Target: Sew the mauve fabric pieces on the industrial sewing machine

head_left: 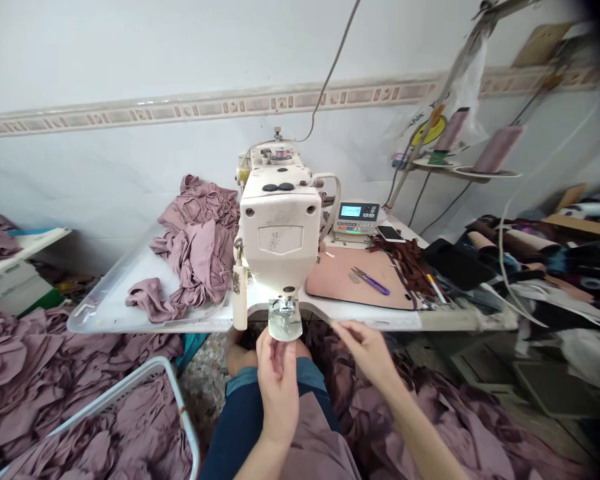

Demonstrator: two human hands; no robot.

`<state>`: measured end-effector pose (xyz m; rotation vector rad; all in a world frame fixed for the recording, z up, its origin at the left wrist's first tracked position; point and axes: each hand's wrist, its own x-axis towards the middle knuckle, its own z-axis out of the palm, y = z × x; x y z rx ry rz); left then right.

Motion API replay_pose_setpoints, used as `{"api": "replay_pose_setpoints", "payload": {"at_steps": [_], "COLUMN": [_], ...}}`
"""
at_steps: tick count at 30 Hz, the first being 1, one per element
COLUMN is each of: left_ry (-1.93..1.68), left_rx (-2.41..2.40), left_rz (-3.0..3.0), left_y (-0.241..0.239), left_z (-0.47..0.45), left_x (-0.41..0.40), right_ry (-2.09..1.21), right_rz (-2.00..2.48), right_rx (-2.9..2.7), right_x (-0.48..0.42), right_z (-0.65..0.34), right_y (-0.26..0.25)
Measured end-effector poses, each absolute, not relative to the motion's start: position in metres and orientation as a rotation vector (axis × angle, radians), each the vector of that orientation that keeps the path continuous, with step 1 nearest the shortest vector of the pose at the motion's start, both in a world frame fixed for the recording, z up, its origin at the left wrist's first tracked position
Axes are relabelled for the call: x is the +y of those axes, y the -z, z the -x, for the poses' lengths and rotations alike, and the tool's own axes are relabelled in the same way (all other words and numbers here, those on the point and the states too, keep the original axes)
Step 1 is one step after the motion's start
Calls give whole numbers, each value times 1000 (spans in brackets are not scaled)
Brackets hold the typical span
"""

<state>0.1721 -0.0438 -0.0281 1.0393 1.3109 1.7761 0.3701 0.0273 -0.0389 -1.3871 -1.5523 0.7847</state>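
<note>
A cream sewing machine [279, 227] stands on a white table [380, 315] straight ahead. My left hand [277, 380] reaches up under its needle and presser foot [284, 319], fingers pinched together close to the foot; what they hold is too small to make out. My right hand [366, 347] hovers at the table's front edge to the right of the foot, fingers pinched as if on a thread. Mauve fabric [310, 447] lies over my lap.
A heap of mauve fabric [195, 250] sits on the table's left side. Purple-handled snips [373, 281] lie on a pink mat [350, 280], with a control panel [356, 217] and a phone [390, 233] behind. More fabric fills a white basket [130, 387] and the floor.
</note>
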Motion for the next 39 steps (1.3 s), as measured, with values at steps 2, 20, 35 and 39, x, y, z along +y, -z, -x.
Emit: {"api": "replay_pose_setpoints", "payload": {"at_steps": [2, 20, 35, 39], "left_ry": [-1796, -1830, -1628, -1527], "left_rx": [1297, 1563, 1411, 1345], "left_rz": [-974, -1797, -2026, -2041], "left_y": [25, 18, 34, 37], "left_z": [-171, -135, -112, -108], "left_x": [-37, -36, -63, -63], "right_ry": [-1063, -1686, -1551, -1670], "right_rz": [1284, 796, 1061, 1011], "right_rx": [-1421, -502, -760, -637], "right_x": [5, -34, -61, -64], "right_z": [-345, -260, -263, -260], "right_y": [43, 19, 38, 37]}}
